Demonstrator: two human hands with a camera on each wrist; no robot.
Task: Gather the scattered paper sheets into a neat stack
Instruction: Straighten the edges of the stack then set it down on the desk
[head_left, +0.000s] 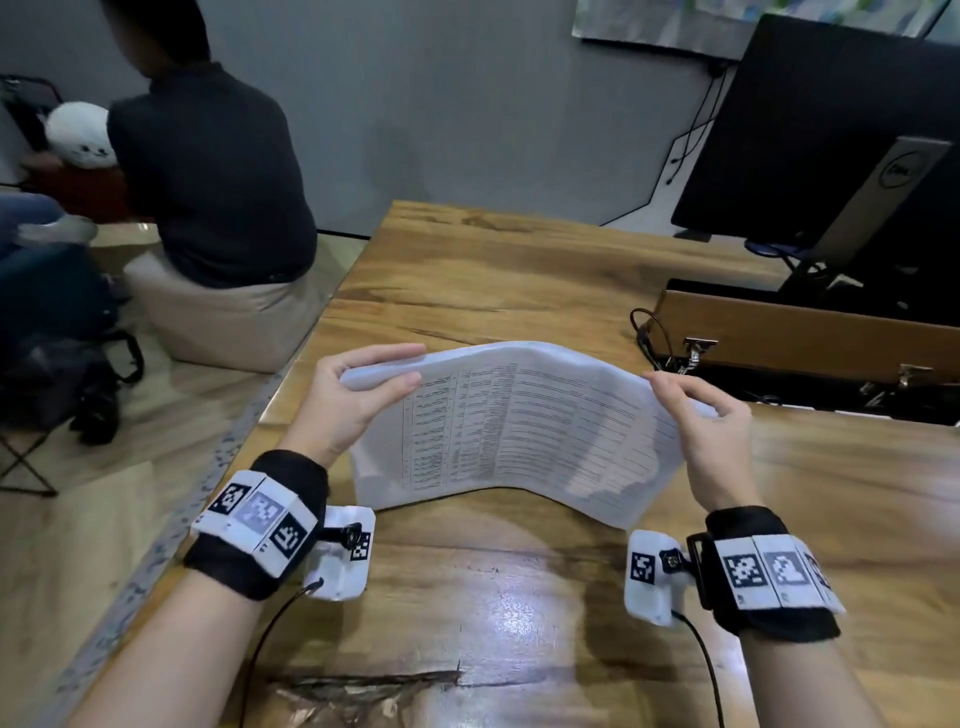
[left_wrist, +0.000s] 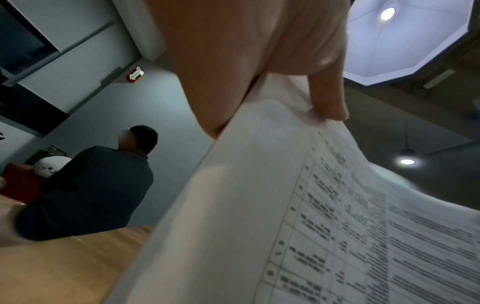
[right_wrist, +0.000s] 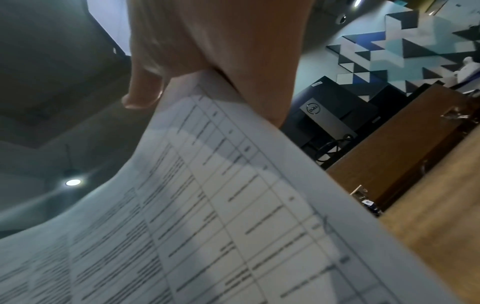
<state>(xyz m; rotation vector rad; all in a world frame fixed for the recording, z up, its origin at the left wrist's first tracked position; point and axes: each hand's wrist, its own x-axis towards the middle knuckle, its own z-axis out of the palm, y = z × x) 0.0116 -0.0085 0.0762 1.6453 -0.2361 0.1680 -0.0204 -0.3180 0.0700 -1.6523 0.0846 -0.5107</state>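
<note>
A bundle of white paper sheets (head_left: 514, 426) printed with tables is held upright over the wooden table (head_left: 467, 270), bowed in the middle, its lower edge near the tabletop. My left hand (head_left: 363, 379) pinches the bundle's upper left corner, thumb in front and fingers behind. My right hand (head_left: 696, 410) grips the upper right edge in the same way. The left wrist view has the thumb (left_wrist: 330, 96) pressing on the sheets (left_wrist: 298, 216). In the right wrist view, the fingers (right_wrist: 145, 88) and palm clamp the sheets (right_wrist: 207, 216).
A dark monitor (head_left: 831, 140) on a stand is at the far right, behind a wooden divider (head_left: 800, 332) with cables. A person (head_left: 208, 171) sits on a beige stool beyond the table's left edge. A dark bag (head_left: 57, 364) lies on the floor at the left.
</note>
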